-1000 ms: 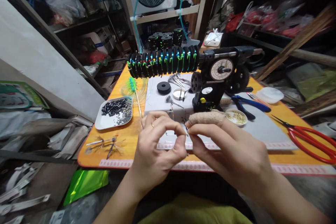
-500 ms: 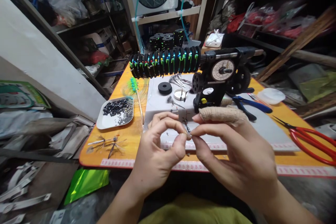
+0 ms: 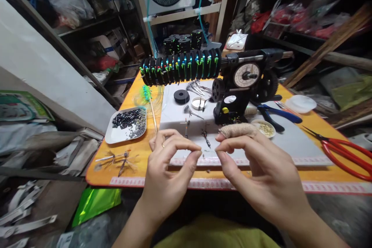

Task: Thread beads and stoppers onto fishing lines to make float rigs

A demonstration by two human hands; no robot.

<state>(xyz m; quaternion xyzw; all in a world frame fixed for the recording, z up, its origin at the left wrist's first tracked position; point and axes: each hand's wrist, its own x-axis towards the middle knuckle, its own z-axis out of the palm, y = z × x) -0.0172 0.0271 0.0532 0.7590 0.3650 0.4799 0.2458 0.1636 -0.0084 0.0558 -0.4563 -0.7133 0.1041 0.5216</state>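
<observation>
My left hand (image 3: pixel 171 166) is closed in a pinch over the front of the white board (image 3: pixel 302 147); whatever it holds is too small to make out. To its right, my right hand (image 3: pixel 258 162), with tan wrapping on one finger, also pinches something I cannot make out. A gap separates the two sets of fingertips. Between and behind them lies a small dark metal piece (image 3: pixel 206 139). Another thin dark piece (image 3: pixel 186 128) stands near my left fingers. A round dish of small gold pieces (image 3: pixel 266 128) sits behind my right hand.
A black winding device (image 3: pixel 247 75) carries a row of black spools (image 3: pixel 180 68). At left is a white tray (image 3: pixel 109 137) of dark tubes. Blue-handled pliers (image 3: pixel 279 114) and red scissors (image 3: pixel 345 155) lie at right. A black foam disc (image 3: pixel 181 97) rests on the board.
My hands have moved apart, the left one leftward, opening a gap between the fingertips. More of the board and the dish of gold pieces now show.
</observation>
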